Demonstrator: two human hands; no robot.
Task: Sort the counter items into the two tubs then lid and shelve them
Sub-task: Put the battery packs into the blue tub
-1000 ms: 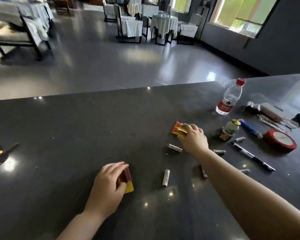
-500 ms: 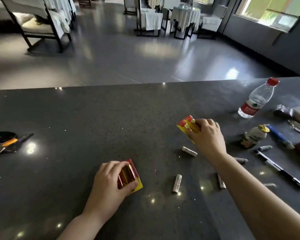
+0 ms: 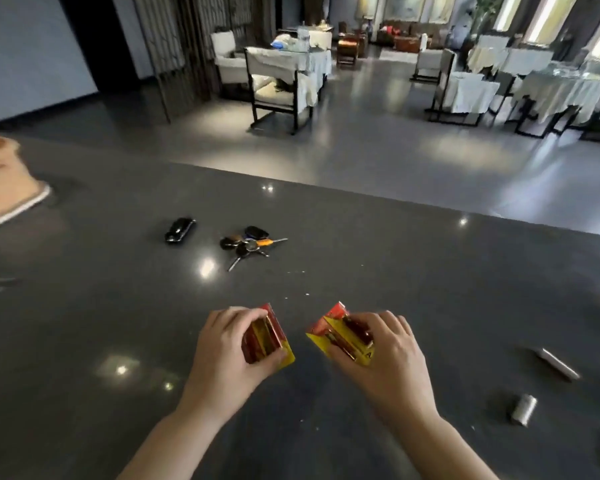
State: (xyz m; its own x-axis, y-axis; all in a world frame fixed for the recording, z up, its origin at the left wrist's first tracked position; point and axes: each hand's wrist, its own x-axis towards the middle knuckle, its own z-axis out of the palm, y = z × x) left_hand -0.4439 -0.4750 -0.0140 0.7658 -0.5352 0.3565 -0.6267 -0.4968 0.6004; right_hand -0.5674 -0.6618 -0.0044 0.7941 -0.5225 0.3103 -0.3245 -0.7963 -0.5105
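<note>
Head view shows, nearest the person at about six o'clock, two bare forearms reaching up onto the dark counter [image 3: 430,271]. The left hand [image 3: 229,355] has its fingers and thumb curled round a red-and-yellow battery pack [image 3: 267,337], which it holds by the edges. Just beside it, at about five o'clock of the frame's centre, the right hand [image 3: 388,358] pinches a second battery pack [image 3: 340,336] the same way, tilted with one corner up. The two packs are near each other but apart; whether either rests on the counter cannot be told.

Out at four o'clock lie two loose batteries: a stubby-looking one [image 3: 523,409] low on the right and a longer one [image 3: 557,363] beyond it, blurred.

Farther off, at about eleven o'clock, sit a bunch of keys [image 3: 246,244] and a black key fob [image 3: 180,229], well apart from the hands. At the far nine o'clock edge a tan tub [image 3: 4,178] shows only in part; the second tub is not in view.

The step in hand looks like gathering the battery packs for a tub. To do it well, the person would likely keep each pack level so the cells do not slip from the card, carry both toward the tub at nine o'clock, passing on the near side of the keys, and lower them in rather than drop them. The loose batteries could roll if brushed, so they are best collected afterwards, each pinched across its middle.
</note>
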